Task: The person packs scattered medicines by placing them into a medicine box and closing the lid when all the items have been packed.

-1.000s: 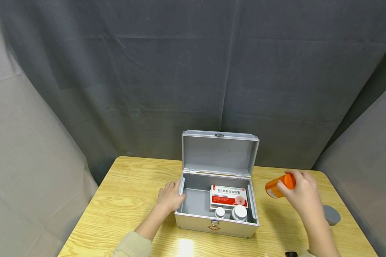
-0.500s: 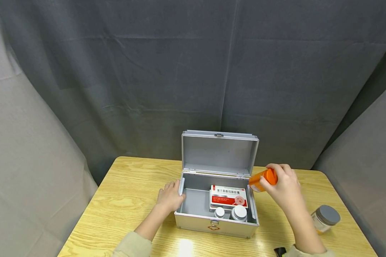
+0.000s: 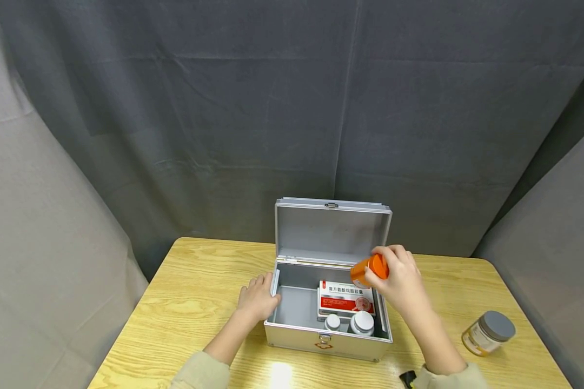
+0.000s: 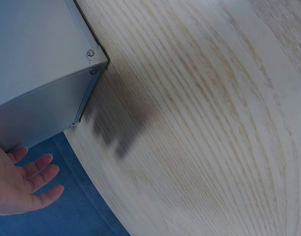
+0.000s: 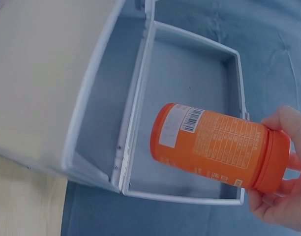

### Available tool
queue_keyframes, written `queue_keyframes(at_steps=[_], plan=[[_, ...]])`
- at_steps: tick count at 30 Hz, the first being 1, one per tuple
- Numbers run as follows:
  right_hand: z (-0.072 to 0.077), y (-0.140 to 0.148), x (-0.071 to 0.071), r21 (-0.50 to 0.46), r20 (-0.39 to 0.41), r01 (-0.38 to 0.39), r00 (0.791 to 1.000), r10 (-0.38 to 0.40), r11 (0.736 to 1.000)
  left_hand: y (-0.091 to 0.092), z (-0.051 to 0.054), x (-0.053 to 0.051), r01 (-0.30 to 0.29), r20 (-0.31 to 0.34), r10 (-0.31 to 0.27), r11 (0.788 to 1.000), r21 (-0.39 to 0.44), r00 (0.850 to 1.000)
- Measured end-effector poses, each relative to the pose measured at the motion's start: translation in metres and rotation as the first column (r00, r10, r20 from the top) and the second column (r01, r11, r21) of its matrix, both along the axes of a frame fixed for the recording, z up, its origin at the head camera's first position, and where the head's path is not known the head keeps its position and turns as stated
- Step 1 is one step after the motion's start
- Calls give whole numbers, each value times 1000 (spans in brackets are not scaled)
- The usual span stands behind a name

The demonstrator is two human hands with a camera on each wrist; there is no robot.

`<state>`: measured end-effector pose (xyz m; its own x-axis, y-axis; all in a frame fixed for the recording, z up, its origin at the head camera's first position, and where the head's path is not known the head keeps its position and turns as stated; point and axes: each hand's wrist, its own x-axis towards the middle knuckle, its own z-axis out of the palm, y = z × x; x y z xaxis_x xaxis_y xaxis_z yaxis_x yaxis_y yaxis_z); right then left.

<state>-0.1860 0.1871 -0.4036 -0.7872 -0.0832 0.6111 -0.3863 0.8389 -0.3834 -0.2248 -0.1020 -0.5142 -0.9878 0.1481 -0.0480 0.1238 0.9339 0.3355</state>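
"What can't you make out?"

"The black object (image 3: 407, 377) at the near edge: the right sleeve (image 3: 450, 378) partly covers it, so I can't name it. The white bottles' lower parts are hidden behind the near wall of the metal case (image 3: 350, 347). In the left-wrist view, the left hand (image 3: 259, 298) is cut off."

"And the orange bottle (image 3: 361, 273)?"

"Tilted, base to the left, above the case's far right part. The right hand (image 3: 400, 278) holds its cap end between thumb and fingers. The left fingers are loosely extended beside the case's left wall, thumb at the rim."

"What's in the case?"

"A red-and-white carton (image 3: 342, 300) on the right; nearer, a small white bottle (image 3: 332, 322) and, right of it, a larger white bottle (image 3: 363, 323). A grey-lidded jar (image 3: 489, 333) stands outside, well to the right."
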Motion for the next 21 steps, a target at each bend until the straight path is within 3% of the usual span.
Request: queue_keyframes(at_steps=[5, 14, 21], plan=[[-6, -14, -2, 3, 8, -56, 998, 56, 998, 0, 0, 0, 0, -2, 0, 1000, 6, 1000], [-15, -34, -5, 6, 91, -119, 989, 118, 993, 1, -1, -1, 4, 0, -4, 1000, -4, 1000], [-26, -46, -11, 9, 88, -161, 983, 160, 987, 0, 0, -1, -1, 14, 1, 1000, -1, 1000]])
